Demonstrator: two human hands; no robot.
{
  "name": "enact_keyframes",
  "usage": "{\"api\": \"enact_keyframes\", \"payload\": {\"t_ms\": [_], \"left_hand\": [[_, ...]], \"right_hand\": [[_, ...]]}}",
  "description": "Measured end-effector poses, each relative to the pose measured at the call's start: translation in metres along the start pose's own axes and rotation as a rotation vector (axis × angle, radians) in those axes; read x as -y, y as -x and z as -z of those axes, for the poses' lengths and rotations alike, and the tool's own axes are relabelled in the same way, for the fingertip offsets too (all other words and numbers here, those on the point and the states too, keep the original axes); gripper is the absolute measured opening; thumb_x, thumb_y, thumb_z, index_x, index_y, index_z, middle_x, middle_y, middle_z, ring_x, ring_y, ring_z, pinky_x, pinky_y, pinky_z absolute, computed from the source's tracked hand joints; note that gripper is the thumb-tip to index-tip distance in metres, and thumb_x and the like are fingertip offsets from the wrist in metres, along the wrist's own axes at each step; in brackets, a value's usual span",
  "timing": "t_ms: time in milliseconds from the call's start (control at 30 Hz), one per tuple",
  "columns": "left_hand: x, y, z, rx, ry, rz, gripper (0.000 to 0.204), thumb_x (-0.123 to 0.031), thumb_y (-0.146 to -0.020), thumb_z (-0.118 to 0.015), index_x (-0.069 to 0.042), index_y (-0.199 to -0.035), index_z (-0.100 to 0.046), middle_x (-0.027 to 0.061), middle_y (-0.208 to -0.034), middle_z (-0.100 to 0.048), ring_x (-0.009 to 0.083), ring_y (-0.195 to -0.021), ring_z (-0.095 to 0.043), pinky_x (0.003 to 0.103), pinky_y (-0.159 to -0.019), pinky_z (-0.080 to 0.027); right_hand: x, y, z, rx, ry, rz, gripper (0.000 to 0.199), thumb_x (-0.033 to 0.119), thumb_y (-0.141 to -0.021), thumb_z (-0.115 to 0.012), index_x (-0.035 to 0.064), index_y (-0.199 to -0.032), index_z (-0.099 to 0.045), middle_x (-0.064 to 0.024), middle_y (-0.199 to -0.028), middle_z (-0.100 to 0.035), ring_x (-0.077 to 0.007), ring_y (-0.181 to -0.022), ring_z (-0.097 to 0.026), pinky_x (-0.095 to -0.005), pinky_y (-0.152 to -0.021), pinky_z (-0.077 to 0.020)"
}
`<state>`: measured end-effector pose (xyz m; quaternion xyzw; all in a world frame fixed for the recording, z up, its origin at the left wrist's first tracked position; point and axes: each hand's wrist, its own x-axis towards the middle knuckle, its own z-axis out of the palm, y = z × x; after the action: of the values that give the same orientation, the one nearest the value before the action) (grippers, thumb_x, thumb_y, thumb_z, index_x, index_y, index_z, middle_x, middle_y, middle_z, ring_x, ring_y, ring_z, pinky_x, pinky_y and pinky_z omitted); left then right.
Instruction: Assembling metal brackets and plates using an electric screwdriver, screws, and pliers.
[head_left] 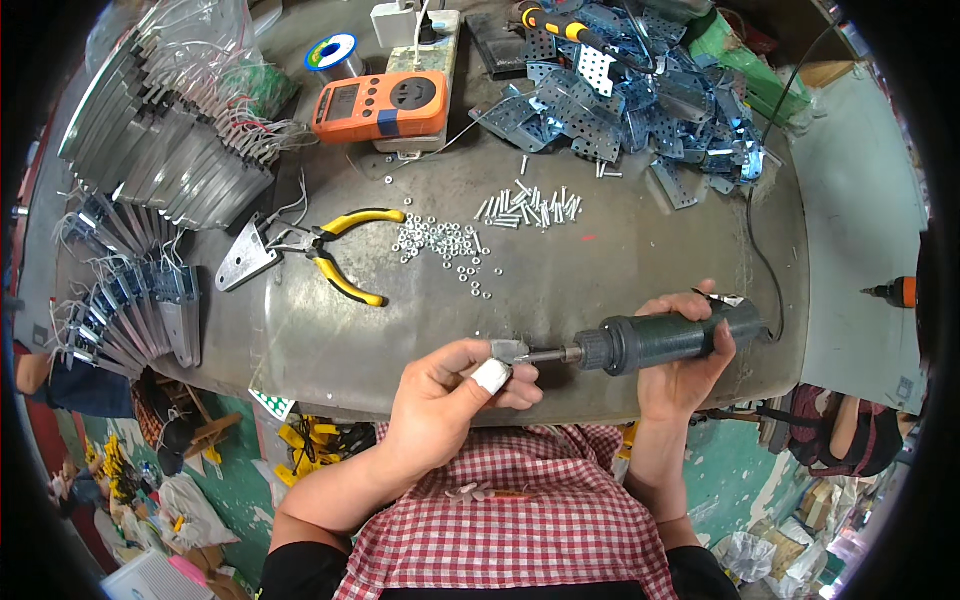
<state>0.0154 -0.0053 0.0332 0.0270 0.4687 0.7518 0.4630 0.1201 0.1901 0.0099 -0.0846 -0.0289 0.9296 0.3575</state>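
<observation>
My right hand (685,350) is wrapped round the dark body of an electric screwdriver (650,343), held level with its bit pointing left. Thumb and fingers of my left hand (450,385) pinch together at the end of the bit (545,356); white tape covers the thumb tip and grey tape a fingertip. Whatever small thing lies between those fingers is hidden. Beyond the hands are a heap of nuts (440,238) and a pile of screws (530,206). Yellow-handled pliers (325,250) lie open on the grey table (620,270), beside a silver bracket (247,258).
Stacked metal strips with wires (165,165) fill the left, above more wired assemblies (140,310). An orange multimeter (380,106), a solder spool (335,57) and a power strip (430,75) stand at the back. Blue perforated plates (630,100) heap up far right. A black cable (757,240) runs down the right.
</observation>
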Motion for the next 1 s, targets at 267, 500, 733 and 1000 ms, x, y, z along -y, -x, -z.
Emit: {"api": "enact_keyframes", "payload": {"t_ms": [267, 500, 733, 1000], "left_hand": [[0.002, -0.001, -0.001, 0.029, 0.045, -0.034, 0.018, -0.008, -0.088, -0.050, 0.002, -0.102, -0.053, 0.0185, -0.094, -0.061, 0.0261, -0.081, -0.063, 0.037, -0.073, -0.053], [-0.031, -0.015, 0.060, -0.329, -1.093, -0.477, 0.028, -0.002, -0.077, -0.056, 0.000, -0.105, -0.056, 0.0098, -0.096, -0.062, 0.0205, -0.092, -0.058, 0.031, -0.084, -0.043], [-0.113, -0.020, 0.181, -0.592, -1.632, -0.476, 0.058, 0.006, -0.064, -0.065, -0.003, -0.119, -0.047, 0.0146, -0.125, -0.043, 0.0317, -0.115, -0.043, 0.036, -0.095, -0.037], [-0.107, -0.024, 0.208, -0.578, -1.579, -0.761, 0.059, 0.002, -0.062, -0.067, 0.000, -0.118, -0.047, 0.0168, -0.119, -0.048, 0.0298, -0.114, -0.044, 0.034, -0.097, -0.033]], "right_hand": [[0.002, -0.002, 0.000, 0.033, -0.026, 0.003, 0.042, 0.013, -0.075, -0.059, 0.0064, -0.115, -0.047, -0.0012, -0.085, -0.049, -0.0147, -0.087, -0.048, -0.0389, -0.093, -0.0318], [0.076, -0.024, -0.004, -0.140, 0.559, 0.052, 0.038, 0.022, -0.081, -0.057, 0.0063, -0.114, -0.047, -0.0047, -0.082, -0.052, -0.0161, -0.079, -0.052, -0.0377, -0.081, -0.0410], [0.161, -0.078, 0.024, -0.273, 2.348, 0.675, 0.039, 0.026, -0.080, -0.062, 0.0047, -0.111, -0.050, -0.0132, -0.088, -0.056, -0.0242, -0.083, -0.056, -0.0379, -0.075, -0.0441], [0.034, -0.122, -0.002, 0.198, 2.553, 0.678, 0.022, 0.008, -0.076, -0.061, 0.0035, -0.097, -0.056, -0.0160, -0.096, -0.053, -0.0351, -0.084, -0.055, -0.0387, -0.071, -0.0454]]}}
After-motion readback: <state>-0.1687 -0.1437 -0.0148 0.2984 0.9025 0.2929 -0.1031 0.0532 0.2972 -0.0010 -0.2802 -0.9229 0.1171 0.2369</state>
